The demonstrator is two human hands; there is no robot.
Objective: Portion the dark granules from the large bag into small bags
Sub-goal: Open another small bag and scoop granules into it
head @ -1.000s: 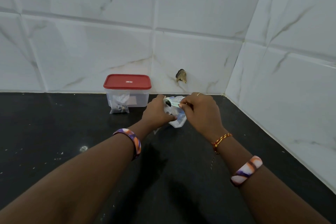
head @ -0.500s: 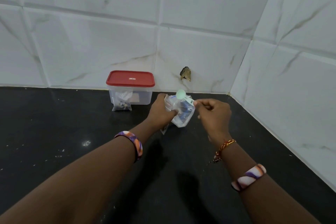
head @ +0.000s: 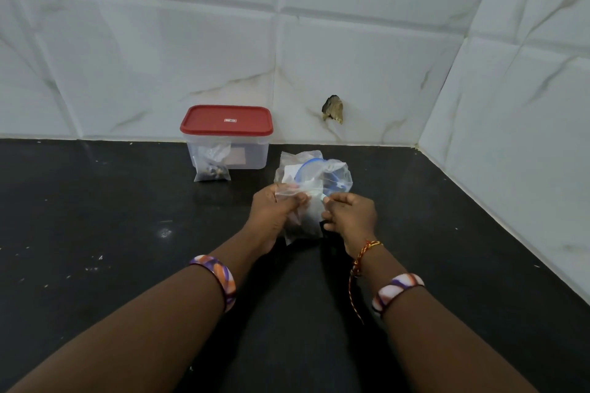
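Note:
A large clear zip bag (head: 332, 174) with a blue seal line stands crumpled on the black counter (head: 127, 233). Just in front of it is a small clear bag (head: 303, 223) that looks dark in its lower part. My left hand (head: 271, 210) grips this small bag's top left edge. My right hand (head: 351, 217) has curled fingers and pinches the end of a pale green scoop (head: 323, 198) at the bag's mouth. The scoop's head is hidden among the plastic.
A clear container with a red lid (head: 226, 120) stands against the tiled back wall. A small filled bag (head: 212, 167) of dark granules leans on its front. A tiled side wall (head: 510, 137) bounds the counter on the right.
Both hands have come toward me and lower. The scoop, held up with its round head showing half a second ago, is down at the small bag's mouth. The large bag now stands free behind.

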